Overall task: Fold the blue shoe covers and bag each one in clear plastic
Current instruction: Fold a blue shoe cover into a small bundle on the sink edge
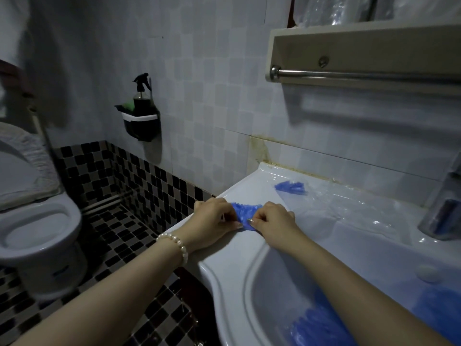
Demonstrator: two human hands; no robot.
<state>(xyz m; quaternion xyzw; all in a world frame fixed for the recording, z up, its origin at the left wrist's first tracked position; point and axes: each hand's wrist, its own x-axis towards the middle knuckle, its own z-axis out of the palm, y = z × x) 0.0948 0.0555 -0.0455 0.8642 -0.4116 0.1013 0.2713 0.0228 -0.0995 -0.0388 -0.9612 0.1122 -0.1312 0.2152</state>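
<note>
A crumpled blue shoe cover (245, 213) lies on the left ledge of the white sink (252, 186). My left hand (214, 218) pinches its left end and my right hand (273, 219) pinches its right end, both with curled fingers. Behind them, near the wall, another blue shoe cover (290, 188) sits inside a clear plastic bag (321, 203) lying flat on the ledge. More blue shoe covers (314, 323) are heaped in the sink basin, partly hidden by my right forearm.
A faucet (444, 208) stands at the right edge of the sink. A towel rail (361, 76) hangs overhead. A wall holder with a spray bottle (142, 113) is to the left, and a toilet (37, 221) stands on the checkered floor.
</note>
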